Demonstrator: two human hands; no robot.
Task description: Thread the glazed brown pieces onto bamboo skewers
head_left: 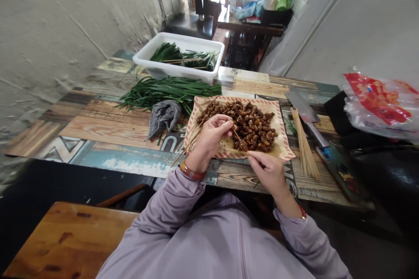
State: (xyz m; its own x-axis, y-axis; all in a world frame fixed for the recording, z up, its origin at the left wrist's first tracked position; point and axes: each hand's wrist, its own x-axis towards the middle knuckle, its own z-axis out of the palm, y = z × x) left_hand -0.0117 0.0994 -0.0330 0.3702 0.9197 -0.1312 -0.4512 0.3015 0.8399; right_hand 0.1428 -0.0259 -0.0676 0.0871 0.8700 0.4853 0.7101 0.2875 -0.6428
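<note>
My left hand (214, 135) is closed in a pinch above a pile of shiny brown pieces (257, 126) that look like insect pupae. A small brown piece shows at its fingertips. From there a thin wooden skewer (236, 134) slants down to my right hand (266, 170), whose thumb and finger pinch its lower end at the near edge of the paper. The pile lies on a tray paper with a red-striped border (284, 146). Beside my left hand several skewers (191, 135) rest on the paper's left side, their bare ends over the table.
Left of the paper lie a grey cloth (164, 117) and a heap of green chives (170, 89). Behind stands a white tub (147, 59) of greens. To the right are bare skewers (304, 148), a cleaver (304, 109), a phone (340, 172) and a plastic bag (382, 104).
</note>
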